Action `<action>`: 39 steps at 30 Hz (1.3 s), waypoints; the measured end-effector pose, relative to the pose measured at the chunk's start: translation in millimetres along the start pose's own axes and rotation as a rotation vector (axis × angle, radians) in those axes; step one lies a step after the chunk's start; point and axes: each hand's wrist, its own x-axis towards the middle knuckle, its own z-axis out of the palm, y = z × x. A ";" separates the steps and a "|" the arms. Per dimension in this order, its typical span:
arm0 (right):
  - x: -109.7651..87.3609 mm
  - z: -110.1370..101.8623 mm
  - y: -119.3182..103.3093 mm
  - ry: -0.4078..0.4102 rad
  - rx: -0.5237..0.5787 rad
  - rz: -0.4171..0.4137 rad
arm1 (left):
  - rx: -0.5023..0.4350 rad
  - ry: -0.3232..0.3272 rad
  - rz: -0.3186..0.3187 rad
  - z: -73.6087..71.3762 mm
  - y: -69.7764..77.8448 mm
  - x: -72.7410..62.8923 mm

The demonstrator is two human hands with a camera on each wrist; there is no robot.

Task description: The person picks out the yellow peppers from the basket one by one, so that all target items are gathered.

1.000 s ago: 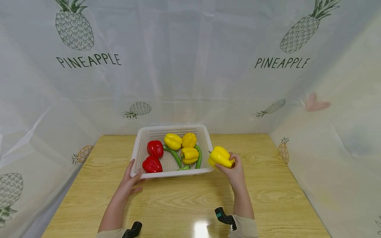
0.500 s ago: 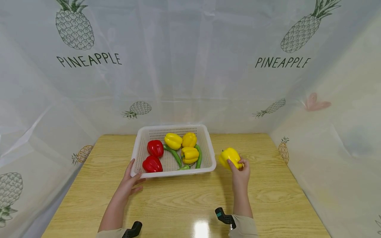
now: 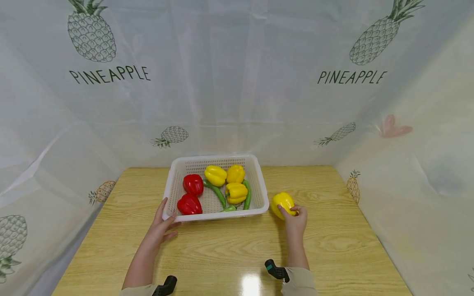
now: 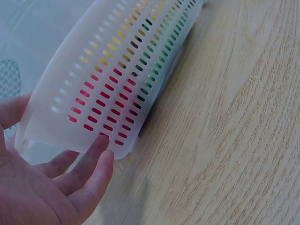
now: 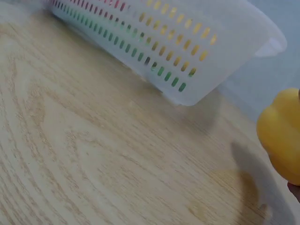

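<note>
My left hand (image 3: 161,226) holds the front left corner of a white slotted basket (image 3: 218,217). In the left wrist view, its fingers (image 4: 91,176) touch the basket's outer wall. To the right of the basket, my right hand (image 3: 296,222) pinches a yellow bell pepper (image 3: 283,201). The right wrist view catches this pepper at the edge, a little above the table, its shadow apart from it. Inside the basket lie red bell peppers (image 3: 193,184) on the left, several yellow ones (image 3: 215,176) on the right, and long green peppers (image 3: 216,194) between and beside them.
The basket stands towards the back of a wooden table (image 3: 340,246). A pale sheet (image 3: 237,90) printed with pineapples hangs behind the table and along both sides. A light glare falls on the table's front part.
My right hand has carried the yellow bell pepper away from the basket's right rim, first rightward, then lower towards the table. My left hand and the basket have stayed put.
</note>
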 end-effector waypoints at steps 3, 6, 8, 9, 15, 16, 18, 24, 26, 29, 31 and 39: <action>1.2 0.8 5.0 0.004 -0.055 -0.013 | 0.004 0.000 -0.003 0.8 0.2 0.5; 1.8 2.0 8.9 0.018 -0.092 -0.024 | 0.006 0.001 -0.005 1.6 0.4 0.8; 1.8 2.9 10.9 0.022 -0.092 -0.029 | 0.009 0.000 -0.004 2.2 0.7 0.6; 1.9 3.4 11.4 0.023 -0.082 -0.033 | 0.006 -0.001 -0.004 2.5 0.9 0.4; 3.2 5.7 9.4 -0.023 -0.112 -0.106 | 0.007 -0.002 0.001 2.8 1.0 -1.9; 3.5 5.9 9.2 -0.037 -0.138 -0.111 | 0.010 -0.003 0.003 2.3 0.7 -2.2; 4.5 6.4 8.8 -0.072 -0.186 -0.110 | 0.017 -0.002 0.003 1.0 0.7 -3.2; 7.4 6.5 5.7 -0.157 -0.310 -0.073 | 0.036 -0.005 0.003 -5.2 0.4 -5.5; 8.2 6.0 2.6 -0.178 -0.344 -0.070 | 0.047 -0.006 0.000 -7.6 0.6 -7.4; 10.0 4.8 -3.4 -0.213 -0.388 -0.066 | 0.061 -0.008 -0.005 -11.8 0.6 -11.2; 11.8 3.9 -7.4 -0.239 -0.421 -0.069 | 0.069 -0.006 -0.010 -14.8 0.7 -14.0; 16.5 -0.6 -18.4 -0.310 -0.501 -0.025 | 0.088 -0.006 -0.019 -27.9 -0.4 -24.3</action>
